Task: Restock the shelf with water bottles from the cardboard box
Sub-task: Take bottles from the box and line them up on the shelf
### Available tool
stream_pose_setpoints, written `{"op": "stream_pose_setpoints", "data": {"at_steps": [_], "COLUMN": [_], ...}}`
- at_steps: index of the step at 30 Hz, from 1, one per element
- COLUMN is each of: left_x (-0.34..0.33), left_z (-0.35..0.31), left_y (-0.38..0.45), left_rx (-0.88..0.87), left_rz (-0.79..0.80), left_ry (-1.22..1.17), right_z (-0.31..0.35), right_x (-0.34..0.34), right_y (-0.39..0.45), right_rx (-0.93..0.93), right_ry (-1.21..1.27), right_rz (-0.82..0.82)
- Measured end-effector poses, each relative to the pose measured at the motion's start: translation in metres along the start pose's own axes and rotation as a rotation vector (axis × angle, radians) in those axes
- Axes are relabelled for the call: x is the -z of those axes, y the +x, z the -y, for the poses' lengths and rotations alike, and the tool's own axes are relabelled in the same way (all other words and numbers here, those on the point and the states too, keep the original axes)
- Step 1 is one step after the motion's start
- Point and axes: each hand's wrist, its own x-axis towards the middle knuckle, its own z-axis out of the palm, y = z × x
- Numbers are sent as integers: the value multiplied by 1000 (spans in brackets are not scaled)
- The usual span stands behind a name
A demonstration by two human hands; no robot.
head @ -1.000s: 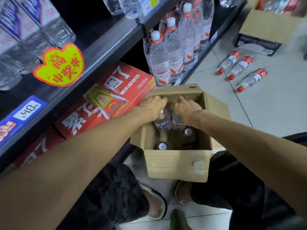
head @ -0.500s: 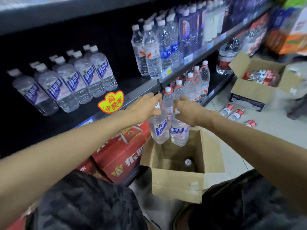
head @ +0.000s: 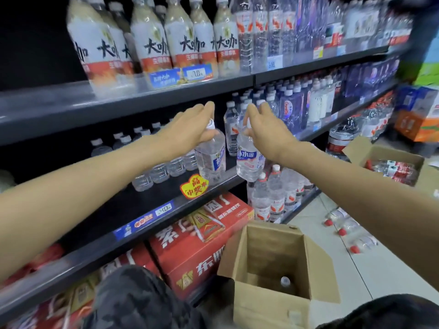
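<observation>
The left hand [head: 190, 129] grips a clear plastic water bottle with a blue label [head: 211, 157] by its neck, and the right hand [head: 266, 129] grips a second clear blue-labelled bottle [head: 249, 160] likewise. Both bottles hang just before the dark metal middle shelf [head: 147, 207], above the open brown cardboard box [head: 268, 302] on the floor, where one white-capped bottle [head: 285, 281] stands.

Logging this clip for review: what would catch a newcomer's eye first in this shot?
Two outstretched arms fill the middle, the left hand and right hand each holding a water bottle by its neck, the left bottle and right bottle hanging in front of the middle shelf. Below them at the lower right, the open box shows one bottle cap. A yellow tag sticks to the shelf edge.
</observation>
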Motion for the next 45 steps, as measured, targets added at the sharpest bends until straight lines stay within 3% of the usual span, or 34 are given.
{"op": "stream_pose_setpoints", "data": {"at_steps": [7, 14, 26, 45], "left_x": [19, 0, -13, -37], "left_z": [23, 56, 133, 204], "left_y": [-23, -59, -113, -128], "left_rx": [29, 165, 386, 701], "left_rz": [-24, 130, 203, 203], "left_ry": [261, 471, 329, 98], "right_z": [45, 98, 162, 192], "right_x": [-11, -51, -113, -176], "right_y": [29, 38, 59, 118], "right_rx": [121, 263, 384, 319], "right_ry": [76, 130, 189, 142], "right_rz": [-128, -80, 65, 208]}}
